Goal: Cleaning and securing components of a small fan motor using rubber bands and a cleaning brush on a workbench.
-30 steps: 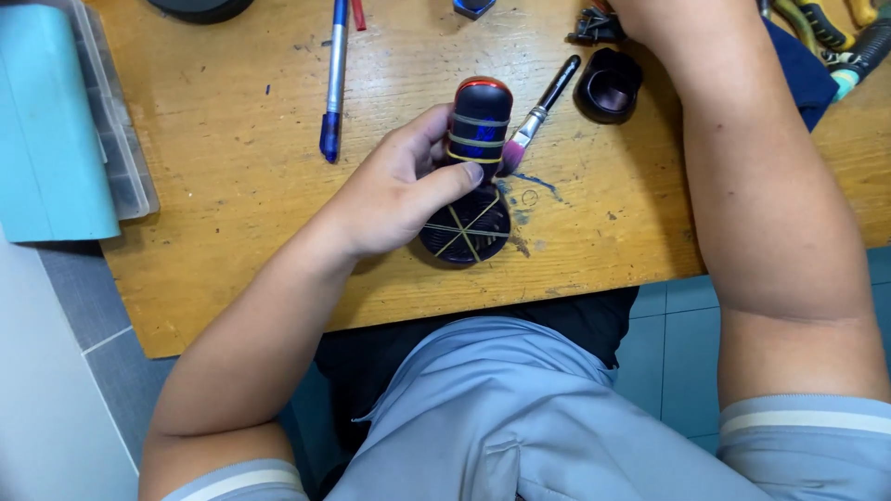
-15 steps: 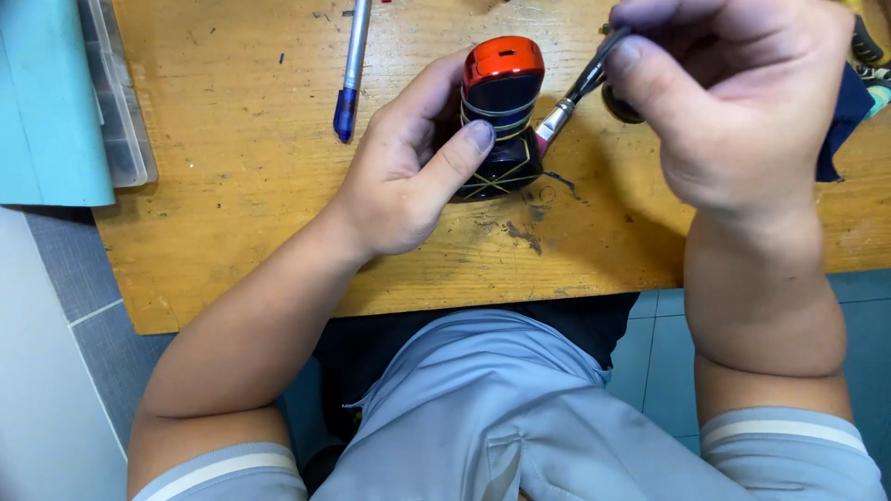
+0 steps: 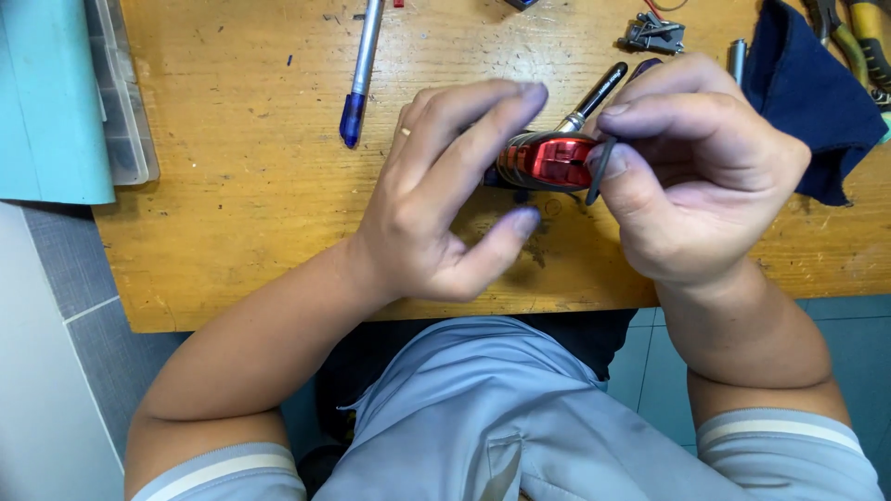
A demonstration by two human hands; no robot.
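Head view: looking straight down over a wooden worktop [image 3: 232, 232], everything placed here relative to the red cylinder at its middle.
Worktop: scuffed and marked wood, running across the top half of the picture; the person's grey shirt fills the space below its near edge.
Teal box: far out left of the red cylinder [image 3: 46, 102], sitting on the worktop's left edge with a clear lidded case [image 3: 125, 93] just beside it.
Dark blue cloth: well right of the red cylinder [image 3: 812, 102], crumpled, with green and yellow tool handles [image 3: 854, 28] poking out behind it.
Left hand: [image 3: 436, 199] right up against the cylinder's left end, fingers curled over the top and thumb underneath; grip spread, and I cannot tell whether it truly clamps.
Right hand: [image 3: 705, 186] at the cylinder's right end, thumb and forefinger pinched tight on a thin black ring.
Red cylinder: [image 3: 548, 160] glossy, lying on its side between both hands, just above the worktop.
Blue pen: [image 3: 360, 70] up and to the left of the cylinder, lying apart.
Black marker: [image 3: 599, 93] angled just behind the cylinder.
Metal clip: [image 3: 654, 32] farther back, to the right.
Black ring: [image 3: 597, 172] held edge-on, touching the cylinder's right end.
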